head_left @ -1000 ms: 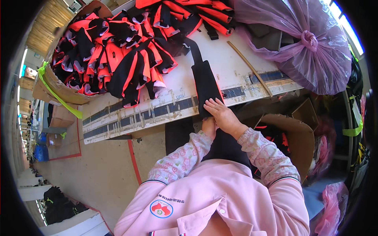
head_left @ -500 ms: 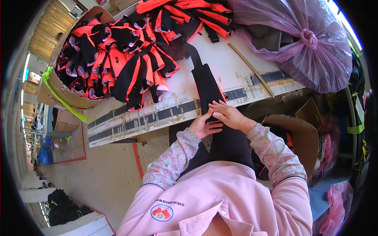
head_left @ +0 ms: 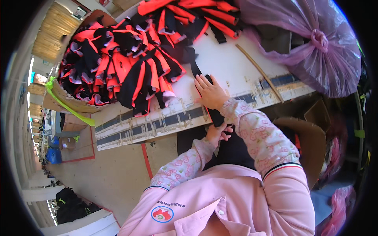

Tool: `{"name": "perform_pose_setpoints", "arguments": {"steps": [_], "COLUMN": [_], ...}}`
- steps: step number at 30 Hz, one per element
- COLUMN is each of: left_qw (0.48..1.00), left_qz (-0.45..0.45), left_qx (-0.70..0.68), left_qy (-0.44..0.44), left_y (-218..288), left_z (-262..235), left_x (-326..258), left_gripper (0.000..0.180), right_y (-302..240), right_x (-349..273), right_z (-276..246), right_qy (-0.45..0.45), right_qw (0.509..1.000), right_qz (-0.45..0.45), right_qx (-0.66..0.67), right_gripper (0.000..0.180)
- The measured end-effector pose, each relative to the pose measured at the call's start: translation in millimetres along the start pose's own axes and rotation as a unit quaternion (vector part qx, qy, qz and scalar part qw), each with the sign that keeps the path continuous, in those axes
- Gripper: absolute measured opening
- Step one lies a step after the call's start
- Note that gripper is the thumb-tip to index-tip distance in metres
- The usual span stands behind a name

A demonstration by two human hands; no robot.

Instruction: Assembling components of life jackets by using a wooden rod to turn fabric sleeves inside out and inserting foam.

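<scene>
A narrow black fabric piece with orange-red edges (head_left: pixel 215 117) lies across the near edge of the table, its black strap (head_left: pixel 195 69) reaching away from me. My right hand (head_left: pixel 211 93) rests flat on its far part, fingers stretched out and covering much of it. Below the table edge, my left hand (head_left: pixel 216 134) has its fingers closed around the near end, close to my lap. Left of the piece, many similar black and orange-red fabric pieces (head_left: pixel 130 67) are heaped on the table and in a cardboard box.
A wooden stick (head_left: pixel 260 72) lies on the white table (head_left: pixel 224 53) to the right. Behind it sits a knotted purple plastic bag (head_left: pixel 319 41). An open cardboard box (head_left: pixel 307 137) stands under the table at my right. A yellow-green strip (head_left: pixel 71 105) hangs off the left box (head_left: pixel 65 98).
My right hand has slid forward from the piece's near end onto its far part. My left hand has moved slightly right and nearer to me, with the piece's near end.
</scene>
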State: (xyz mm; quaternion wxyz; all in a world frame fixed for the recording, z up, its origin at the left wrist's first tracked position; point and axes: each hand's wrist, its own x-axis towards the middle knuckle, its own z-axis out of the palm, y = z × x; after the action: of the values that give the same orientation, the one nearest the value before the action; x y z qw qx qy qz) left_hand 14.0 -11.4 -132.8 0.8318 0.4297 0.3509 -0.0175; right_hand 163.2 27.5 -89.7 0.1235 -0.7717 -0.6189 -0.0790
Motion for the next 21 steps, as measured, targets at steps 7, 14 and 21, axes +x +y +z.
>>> {"name": "perform_pose_setpoints", "arguments": {"steps": [7, 14, 21], "left_qw": [0.999, 0.995, 0.897], "left_qz": [-0.006, 0.017, 0.383], "left_qx": [-0.033, 0.06, 0.214], "left_qy": [0.017, -0.08, 0.055], "left_y": [-10, -8, 101], "left_z": [-7, 13, -60], "left_x": [-5, -26, -50], "left_gripper": [0.034, 0.028, 0.026], "right_y": [-15, 14, 60], "right_x": [-18, -145, -267], "right_z": [-20, -53, -218], "right_qy": [-0.008, 0.079, 0.085], "right_qw": [0.997, 0.76, 0.723], "right_qz": [0.035, 0.333, 0.36], "right_qx": [0.071, 0.552, 0.584], "right_gripper": [0.07, 0.045, 0.037]}}
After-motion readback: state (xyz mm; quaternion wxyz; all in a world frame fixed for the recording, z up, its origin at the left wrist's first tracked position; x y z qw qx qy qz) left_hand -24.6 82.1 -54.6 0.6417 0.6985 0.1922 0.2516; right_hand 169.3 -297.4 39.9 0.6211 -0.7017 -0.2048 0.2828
